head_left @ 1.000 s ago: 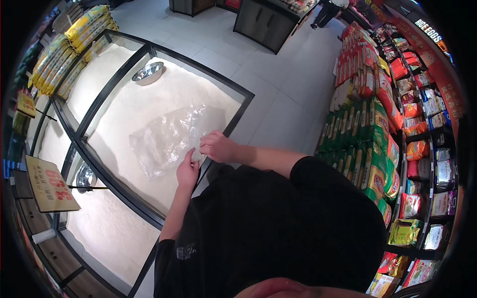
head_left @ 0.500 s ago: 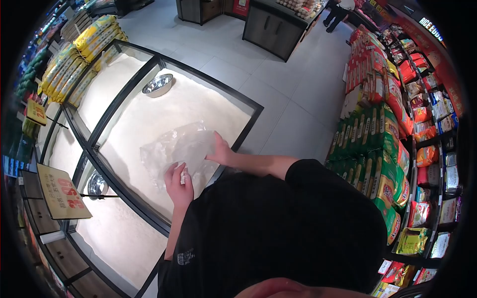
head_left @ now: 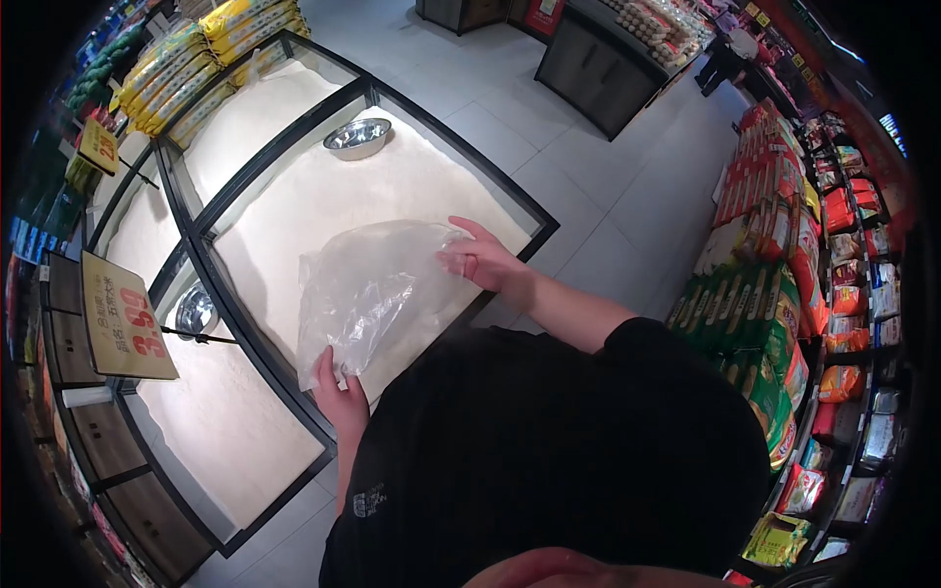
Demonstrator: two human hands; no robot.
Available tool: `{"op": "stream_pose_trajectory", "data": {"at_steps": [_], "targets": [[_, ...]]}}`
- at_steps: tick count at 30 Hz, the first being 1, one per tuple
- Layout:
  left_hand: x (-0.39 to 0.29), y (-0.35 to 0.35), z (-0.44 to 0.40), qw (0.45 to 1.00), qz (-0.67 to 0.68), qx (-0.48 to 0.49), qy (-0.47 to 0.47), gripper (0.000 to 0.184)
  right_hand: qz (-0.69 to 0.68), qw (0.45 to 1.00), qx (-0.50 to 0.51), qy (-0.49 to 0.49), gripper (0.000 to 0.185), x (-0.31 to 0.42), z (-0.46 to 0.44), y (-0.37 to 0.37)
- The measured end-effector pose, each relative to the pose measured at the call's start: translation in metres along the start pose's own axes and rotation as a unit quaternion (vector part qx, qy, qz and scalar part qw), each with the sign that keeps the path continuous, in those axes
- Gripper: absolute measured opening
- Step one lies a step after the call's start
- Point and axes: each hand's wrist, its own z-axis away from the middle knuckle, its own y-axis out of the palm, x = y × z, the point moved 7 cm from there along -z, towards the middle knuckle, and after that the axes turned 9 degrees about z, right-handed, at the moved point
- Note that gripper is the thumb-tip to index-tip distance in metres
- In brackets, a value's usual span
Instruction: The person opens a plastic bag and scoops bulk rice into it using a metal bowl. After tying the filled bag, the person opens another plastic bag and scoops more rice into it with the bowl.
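Stretched between my hands is a clear plastic bag (head_left: 368, 284), spread wide above a bin of white grain (head_left: 260, 260). My left hand (head_left: 340, 394) pinches the bag's lower left edge, near the bin's front frame. At the bag's upper right edge, my right hand (head_left: 487, 260) grips the film between thumb and fingers. The bag looks flat, with nothing visible in it. Toward the far side of the same bin, a metal bowl (head_left: 358, 140) rests on the grain, beyond both hands.
Black frames (head_left: 206, 260) divide the neighbouring bins. Another metal bowl (head_left: 197, 312) lies in the left bin beside a price sign (head_left: 125, 318). Yellow sacks (head_left: 172, 73) are stacked behind. Green packages (head_left: 735, 323) and shelves line the right. A person (head_left: 727, 59) stands far off by an egg display (head_left: 659, 31).
My hands have moved apart, and the crumpled bag is now spread wider and flatter. The camera view has shifted, so the bins and shelves sit differently in it.
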Motion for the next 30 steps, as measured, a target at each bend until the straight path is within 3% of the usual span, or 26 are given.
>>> {"op": "stream_pose_trajectory", "data": {"at_steps": [5,8,11,13,15,17,20,26,30], "targets": [[0.041,-0.009,0.03,0.991,0.03,-0.016,-0.132,0.034,-0.059,0.993,-0.092,0.037,0.06,0.007,-0.006,-0.012],[0.045,-0.015,0.037,0.991,0.004,0.029,-0.127,0.028,0.02,0.997,-0.073,0.034,0.058,0.009,-0.006,-0.003],[0.039,-0.028,0.047,0.997,-0.065,-0.035,-0.026,0.027,0.004,0.98,-0.005,0.196,0.057,-0.046,-0.004,0.0],[0.034,-0.035,0.051,0.998,-0.048,-0.042,-0.03,0.024,0.231,0.967,0.106,0.026,0.057,-0.07,-0.012,-0.018],[0.03,-0.043,0.056,0.998,-0.056,-0.033,-0.015,0.022,0.261,0.96,0.102,0.009,0.058,-0.074,-0.003,-0.016],[0.029,-0.05,0.062,0.996,-0.09,0.001,0.027,0.02,0.098,0.984,-0.023,0.145,0.059,-0.054,0.022,0.004],[0.07,-0.047,0.083,0.989,-0.093,0.106,-0.053,0.024,0.165,0.97,-0.083,0.158,0.058,-0.054,0.037,0.005],[0.091,-0.069,0.112,0.993,-0.108,0.037,-0.024,0.028,0.097,0.976,-0.123,0.149,0.057,-0.108,0.06,0.002],[0.11,-0.081,0.123,0.987,-0.137,0.033,-0.08,0.032,0.016,0.981,-0.134,0.141,0.059,-0.115,0.075,0.023]]}}
